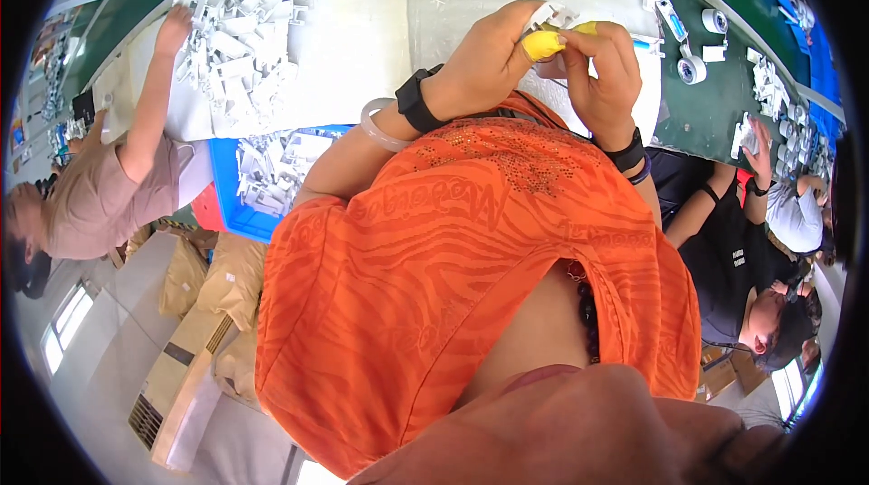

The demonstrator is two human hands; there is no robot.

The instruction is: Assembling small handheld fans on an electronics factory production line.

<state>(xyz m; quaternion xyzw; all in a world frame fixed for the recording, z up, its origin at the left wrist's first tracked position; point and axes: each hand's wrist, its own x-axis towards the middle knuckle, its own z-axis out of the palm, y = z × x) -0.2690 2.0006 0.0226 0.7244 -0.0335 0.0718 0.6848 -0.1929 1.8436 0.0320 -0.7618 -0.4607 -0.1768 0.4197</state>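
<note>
Over the worktable, my left hand [496, 49] is closed round a small white plastic part [549, 14], whose upper end sticks out past the fingers. A yellow cover [543, 44] wraps the tip of the left thumb. My right hand [605, 69] meets it from the other side, its thumb and forefinger pinched together close to the yellow thumb tip. More yellow shows at a right fingertip. Whatever lies between the right fingers is too small and hidden to make out. Both hands are raised just in front of my orange shirt.
A heap of white plastic parts [243, 51] covers the table's left side. Below it stands a blue bin [237, 204] of similar parts. Small white devices [672, 22] lie on the green surface [681, 109] at right. Co-workers sit on both sides, one hand [175, 29] reaching into the heap.
</note>
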